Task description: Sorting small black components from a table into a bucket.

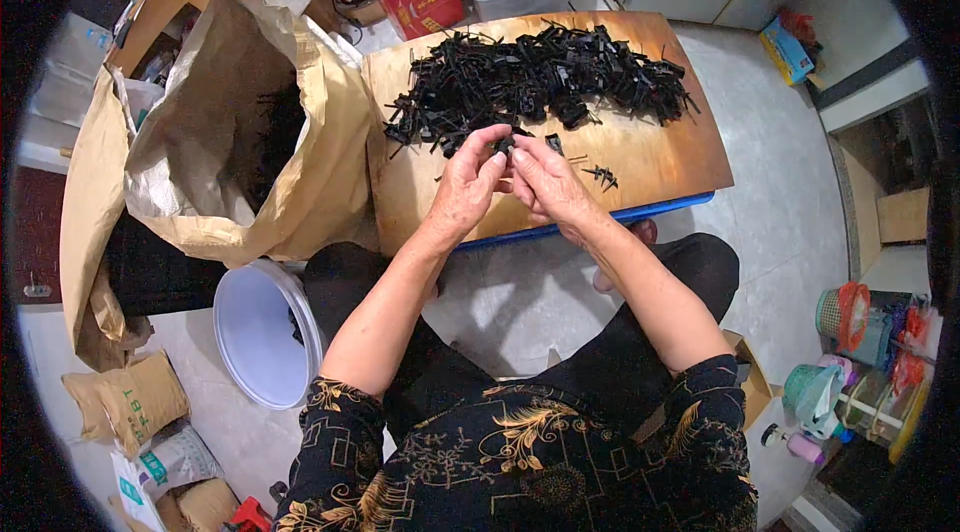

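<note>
Small black part (506, 145) pinched between fingertips of left hand (468, 174) and right hand (553, 188), over the desk (700, 157), near-edge side; its long axis too hidden to tell; black pile (540, 77) just beyond, stretched along far edge; loose branched piece (601, 176) nearer right hand

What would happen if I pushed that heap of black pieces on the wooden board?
The heap would probably shift in tangled clumps, since it looks spiky and overlapping. The stray piece beside the right hand might slide alone, as it lies apart on the board.
</note>
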Action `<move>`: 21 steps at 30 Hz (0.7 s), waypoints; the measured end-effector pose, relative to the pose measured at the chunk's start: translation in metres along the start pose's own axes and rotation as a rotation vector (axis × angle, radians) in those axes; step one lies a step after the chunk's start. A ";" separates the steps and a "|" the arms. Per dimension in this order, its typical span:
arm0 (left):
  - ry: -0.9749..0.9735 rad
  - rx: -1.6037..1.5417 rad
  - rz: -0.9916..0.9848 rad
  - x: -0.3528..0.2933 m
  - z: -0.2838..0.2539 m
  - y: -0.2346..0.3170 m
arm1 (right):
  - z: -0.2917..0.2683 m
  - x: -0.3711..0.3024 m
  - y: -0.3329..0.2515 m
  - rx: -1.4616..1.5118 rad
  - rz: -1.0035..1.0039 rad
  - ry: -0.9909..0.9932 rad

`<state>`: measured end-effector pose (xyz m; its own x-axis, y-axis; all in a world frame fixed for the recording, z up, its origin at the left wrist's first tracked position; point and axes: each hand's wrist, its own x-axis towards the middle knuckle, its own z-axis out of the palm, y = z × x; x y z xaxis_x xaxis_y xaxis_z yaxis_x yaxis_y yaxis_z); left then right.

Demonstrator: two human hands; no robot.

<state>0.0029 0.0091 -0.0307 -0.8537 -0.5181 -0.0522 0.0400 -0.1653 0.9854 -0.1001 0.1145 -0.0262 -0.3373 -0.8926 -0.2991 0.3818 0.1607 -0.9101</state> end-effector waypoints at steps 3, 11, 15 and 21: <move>-0.005 0.049 0.024 0.001 0.000 0.001 | 0.002 0.001 -0.004 0.021 0.002 -0.017; 0.001 0.021 0.030 0.004 -0.002 -0.002 | 0.008 0.007 -0.002 0.017 0.012 0.021; 0.050 0.054 0.028 0.007 -0.001 -0.004 | 0.010 0.011 -0.002 0.048 0.056 0.032; 0.091 0.327 0.131 0.012 -0.003 -0.013 | 0.010 0.019 0.001 0.020 0.049 0.056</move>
<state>-0.0058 0.0022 -0.0446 -0.8022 -0.5919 0.0783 -0.0343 0.1767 0.9837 -0.0980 0.0933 -0.0298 -0.3652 -0.8586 -0.3598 0.4164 0.1950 -0.8880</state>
